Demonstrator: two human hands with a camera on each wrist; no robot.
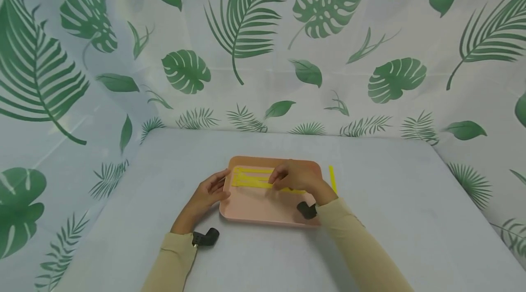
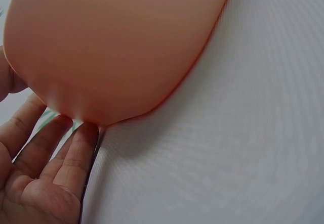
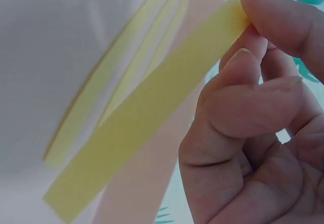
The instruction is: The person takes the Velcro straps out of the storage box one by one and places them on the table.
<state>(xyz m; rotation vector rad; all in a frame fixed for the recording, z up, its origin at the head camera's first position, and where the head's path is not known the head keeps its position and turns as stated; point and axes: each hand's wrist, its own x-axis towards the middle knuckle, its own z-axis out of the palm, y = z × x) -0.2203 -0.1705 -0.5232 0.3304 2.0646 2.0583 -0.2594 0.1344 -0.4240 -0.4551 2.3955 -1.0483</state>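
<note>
A shallow pink tray [image 1: 255, 205] lies on the table. My left hand [image 1: 207, 194] is at its left side, and in the left wrist view fairly straight fingers [image 2: 76, 155] touch the tray's outer edge [image 2: 126, 57]. Over the tray, my right hand [image 1: 297, 177] pinches a flat yellow strip [image 3: 147, 113] near one end between thumb and fingertips. Beneath it, several more yellow strips [image 1: 250, 178] lie in the back half of the tray, partly hidden by the right hand.
Just right of the tray, another yellow strip [image 1: 333, 179] lies on the white tabletop [image 1: 394, 219]. A leaf-printed cloth [image 1: 263, 54] hangs behind and at both sides of the table. Each wrist carries a small black camera [image 1: 207, 237].
</note>
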